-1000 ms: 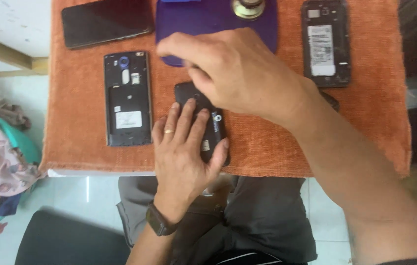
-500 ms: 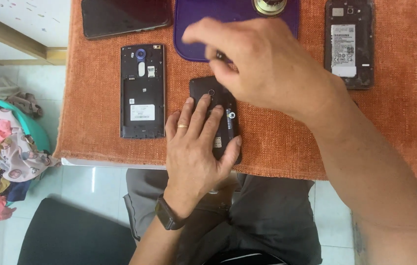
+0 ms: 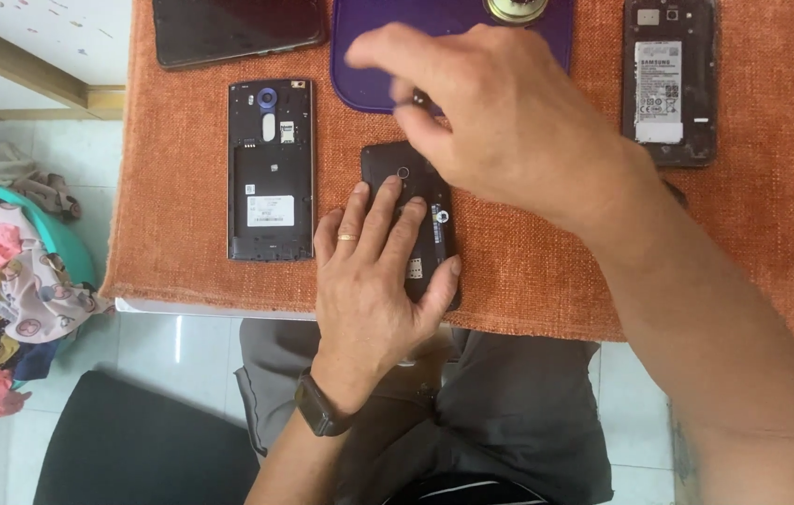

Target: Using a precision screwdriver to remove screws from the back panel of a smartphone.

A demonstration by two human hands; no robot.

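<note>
One head-worn camera looks steeply down, close over the orange cloth (image 3: 528,271) and lap.

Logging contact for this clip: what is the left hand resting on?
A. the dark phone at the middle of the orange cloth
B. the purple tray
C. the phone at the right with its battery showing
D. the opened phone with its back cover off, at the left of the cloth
A: the left hand lies flat, fingers spread, on the dark phone on the orange cloth.
</note>
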